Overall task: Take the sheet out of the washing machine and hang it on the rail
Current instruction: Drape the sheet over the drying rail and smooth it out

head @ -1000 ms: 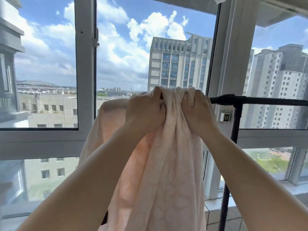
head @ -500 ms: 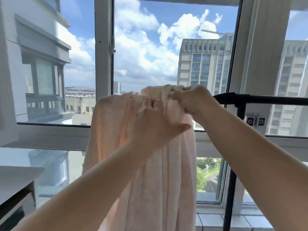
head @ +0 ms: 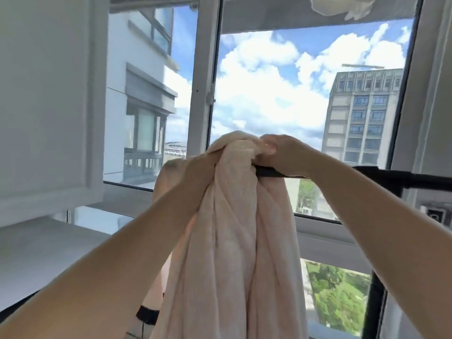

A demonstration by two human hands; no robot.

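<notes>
A pale pink sheet (head: 234, 241) hangs bunched over the black rail (head: 401, 178), falling in long folds toward the bottom of the view. My left hand (head: 195, 172) grips the gathered cloth on its left side, just below the top of the bunch. My right hand (head: 281, 152) pinches the top fold at the rail, fingers curled into the fabric. The rail runs off to the right, where a black upright post (head: 374, 304) holds it. The washing machine is not in view.
White-framed windows (head: 203, 94) stand directly behind the rail, with high buildings and sky outside. A white cabinet (head: 49, 106) hangs at the left above a white counter (head: 36, 255). A small socket plate (head: 434, 214) sits on the right frame.
The view has swung left and the cabinet has come into sight. My left hand has moved from the front of the sheet to its left side, and the cloth is bunched tighter.
</notes>
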